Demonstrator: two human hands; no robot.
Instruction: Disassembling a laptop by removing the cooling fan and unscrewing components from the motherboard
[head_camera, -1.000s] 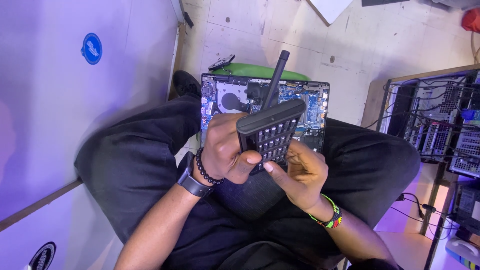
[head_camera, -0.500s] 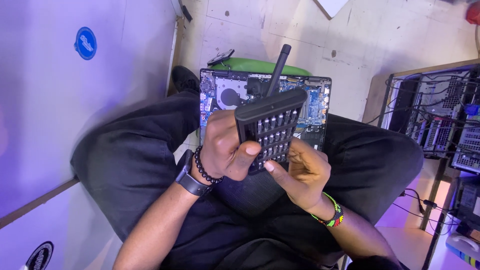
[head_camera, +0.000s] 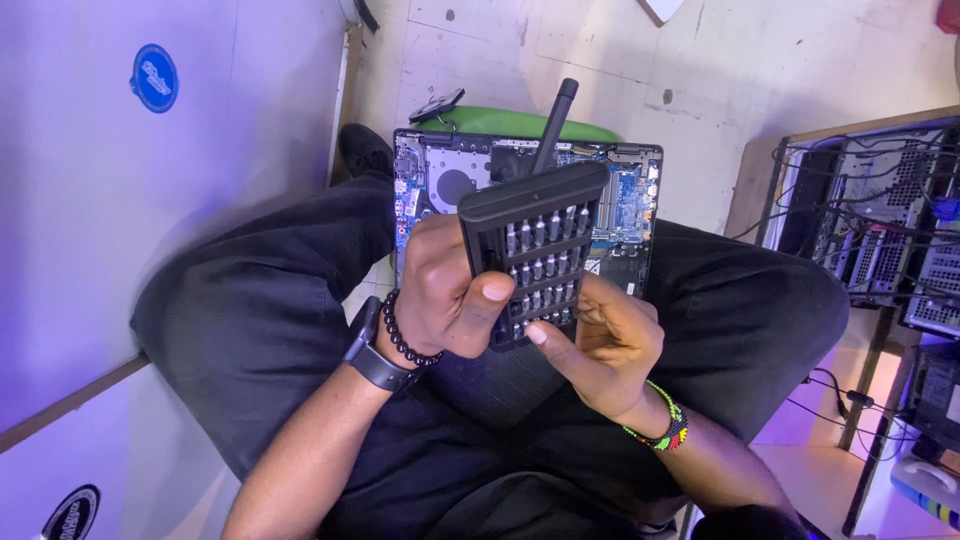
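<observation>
My left hand (head_camera: 445, 295) grips a black screwdriver bit case (head_camera: 535, 250) held upright over my lap, thumb across its lower front. Rows of silver bits show in its slots. My right hand (head_camera: 600, 345) is under and beside the case's lower right corner, index finger touching the bottom row of bits. A black screwdriver handle (head_camera: 556, 120) sticks up behind the case's top edge; which hand holds it is hidden. Behind the case, an opened laptop (head_camera: 625, 190) lies on my knees with its board and fan exposed.
I sit cross-legged in black trousers on a pale tiled floor (head_camera: 700, 70). A white panel with round blue stickers (head_camera: 152, 77) stands at the left. A green mat (head_camera: 520, 125) lies under the laptop. Open computer chassis with cables (head_camera: 880, 230) stand at the right.
The bit case has tilted more upright toward me, so its rows of bits now face the camera. Both hands stay on it in about the same place.
</observation>
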